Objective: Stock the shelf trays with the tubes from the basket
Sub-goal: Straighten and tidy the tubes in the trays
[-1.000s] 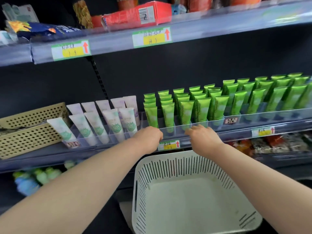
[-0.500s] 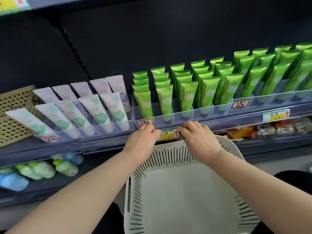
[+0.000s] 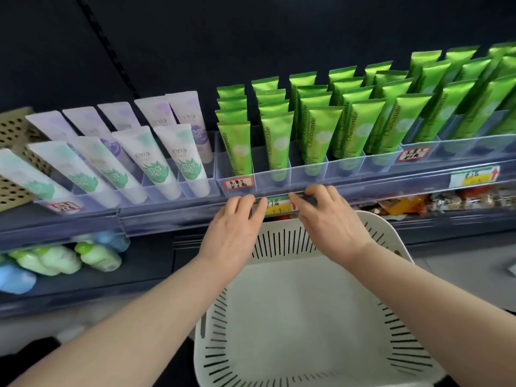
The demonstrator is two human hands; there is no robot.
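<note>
Green tubes [image 3: 318, 135] stand in rows in a clear divided shelf tray [image 3: 343, 169]. To their left, white tubes [image 3: 156, 160] with green and purple prints lean in a second clear tray [image 3: 195, 192]. The white slotted basket [image 3: 391, 236] sits below the shelf, and no tubes show inside it. My left hand [image 3: 237, 224] and my right hand [image 3: 326, 219] hold nothing. They lie side by side on the shelf's clear front rail [image 3: 167, 213], fingertips either side of a green and yellow price label [image 3: 275, 205].
A beige perforated basket [image 3: 11, 163] stands at the shelf's left end. Green, white and blue bottles [image 3: 55, 258] lie on the lower shelf at left, and wrapped snacks [image 3: 405, 205] at right. A second price label [image 3: 472, 177] is on the rail further right.
The view has dropped and moved closer, so the upper shelf is out of frame. Both hands have slid down from the tray's front edge onto the rail beside the price label.
</note>
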